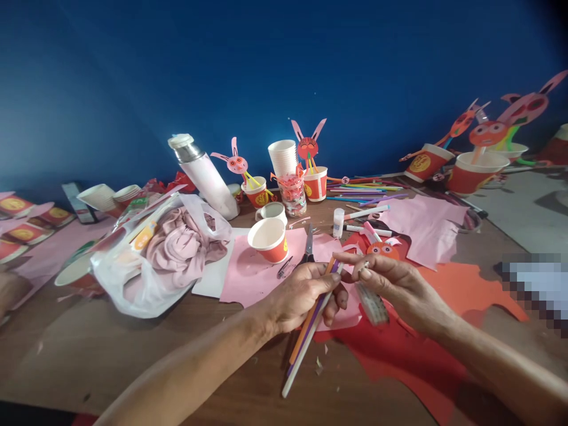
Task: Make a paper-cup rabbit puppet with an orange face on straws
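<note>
Stick bundle: three slim straight sticks, orange, purple & white, held approx. ctr., low; side by side.
Long axis: diag., lower L to upper R of frame; white one's lower end reaches furthest down.
L hand: bare L hand, thumb & fingers clamped on bundle nr. its upper end.
R hand: bare R hand, R of ctr.; index stretched to bundle's upper tip, thumb bent close to fingers; can't tell if anything's pinched.
Cup: red-sided white paper cup w/ yellow emblem, upright, ctr., on pink paper sheet.
Scissors: black-handled metal scissors, just R of cup, blades pointing up-frame.
Spare sticks: loose multicoloured sticks, flat, upper R of ctr.
Bag: white plastic bag, L, w/ dusty-pink cloth.
</note>
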`<state>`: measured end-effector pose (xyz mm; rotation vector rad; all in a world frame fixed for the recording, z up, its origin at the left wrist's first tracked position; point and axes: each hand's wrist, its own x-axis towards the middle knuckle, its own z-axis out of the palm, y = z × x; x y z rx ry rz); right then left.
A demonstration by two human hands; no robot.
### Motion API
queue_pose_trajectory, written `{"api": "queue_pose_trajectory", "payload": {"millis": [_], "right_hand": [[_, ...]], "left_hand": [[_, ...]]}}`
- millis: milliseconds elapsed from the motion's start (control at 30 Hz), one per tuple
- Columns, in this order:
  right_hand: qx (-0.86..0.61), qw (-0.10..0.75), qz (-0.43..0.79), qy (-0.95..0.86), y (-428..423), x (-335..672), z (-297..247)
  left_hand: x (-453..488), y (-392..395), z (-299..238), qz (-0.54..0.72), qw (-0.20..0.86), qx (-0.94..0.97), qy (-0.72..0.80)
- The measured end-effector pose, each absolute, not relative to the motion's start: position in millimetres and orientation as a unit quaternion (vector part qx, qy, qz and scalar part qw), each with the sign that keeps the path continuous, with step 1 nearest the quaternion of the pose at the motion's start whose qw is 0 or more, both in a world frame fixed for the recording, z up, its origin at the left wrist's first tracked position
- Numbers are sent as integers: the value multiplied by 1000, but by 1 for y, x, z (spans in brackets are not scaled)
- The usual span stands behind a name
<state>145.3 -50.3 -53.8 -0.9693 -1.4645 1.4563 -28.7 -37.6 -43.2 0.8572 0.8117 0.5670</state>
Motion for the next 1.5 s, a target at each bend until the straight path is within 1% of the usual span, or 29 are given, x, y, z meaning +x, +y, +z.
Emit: {"api": "queue_pose_trajectory", "payload": {"millis": [300,500,767,900,1133,1267,1433,1500], "right_hand": [[-415,406,560,-591,-52,145,-52],[-386,423,566,-593,-53,144,-49],[-389,414,588,-575,-54,145,-50],[-385,399,610,-566,-54,145,-51],[-403,423,562,-585,-53,146,-51],[-396,428,570,-579,-53,146,-49],[-410,481,558,-539,-51,148,-52],[-429,475,565,-521,-50,149,-54]], "left_hand": [[-27,-39,-41,259,787,406,386],[-28,-41,-41,245,805,411,349],[-30,-42,-46,251,776,464,347],[-30,-42,-46,235,771,480,346],[-29,-44,-41,229,775,470,356],[-28,-45,-41,225,767,481,360],[-28,-44,-44,227,751,499,367],[-28,-44,-44,224,748,502,372]]}}
